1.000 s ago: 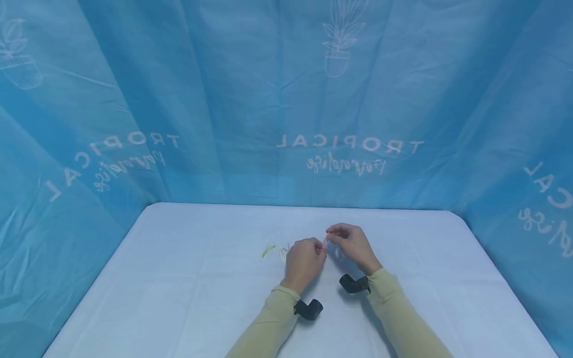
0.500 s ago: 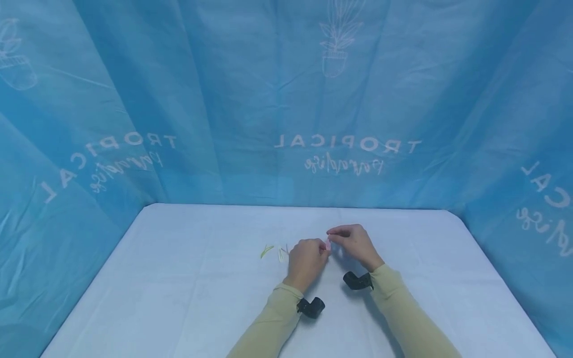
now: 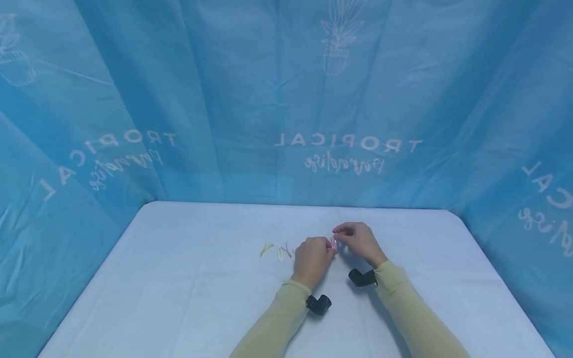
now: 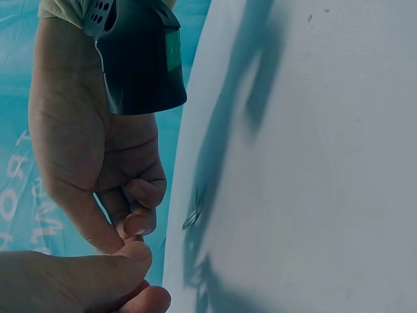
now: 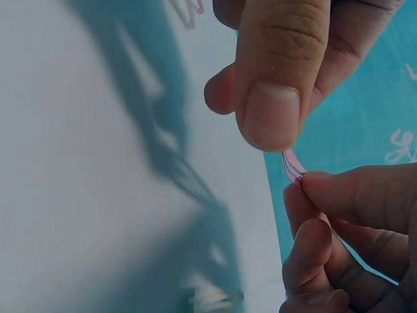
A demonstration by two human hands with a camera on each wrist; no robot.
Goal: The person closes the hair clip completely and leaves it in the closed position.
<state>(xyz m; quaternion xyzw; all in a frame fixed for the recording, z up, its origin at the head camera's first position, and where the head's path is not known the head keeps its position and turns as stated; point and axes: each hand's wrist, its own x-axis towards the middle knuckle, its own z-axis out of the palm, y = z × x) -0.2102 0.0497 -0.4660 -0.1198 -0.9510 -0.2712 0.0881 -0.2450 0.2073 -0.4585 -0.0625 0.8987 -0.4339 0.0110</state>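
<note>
A small pink snap hair clip [image 3: 334, 244] is held up between both hands, its narrow strips [image 5: 293, 166] showing apart in the right wrist view. My left hand [image 3: 312, 258] pinches its lower end; in the right wrist view that thumb [image 5: 273, 98] comes in large from the top. At the clip's upper end, my right hand [image 3: 358, 242] pinches with thumb and index finger, the other fingers curled behind [image 5: 326, 261]. The left wrist view shows the two sets of fingertips meeting, which hides the clip there.
Left of the left hand lie several hair clips: a yellow one [image 3: 266, 249], a white one [image 3: 280, 254] and a pinkish one [image 3: 286, 250]. A small pale item [image 4: 192, 218] lies below the hands. White cloth covers the table [image 3: 179, 278]; blue curtains [image 3: 224, 99] surround it.
Both hands have shifted slightly to the right with the pink clip, which shows more clearly between them. The pinkish clip beside the left hand has come further into view.
</note>
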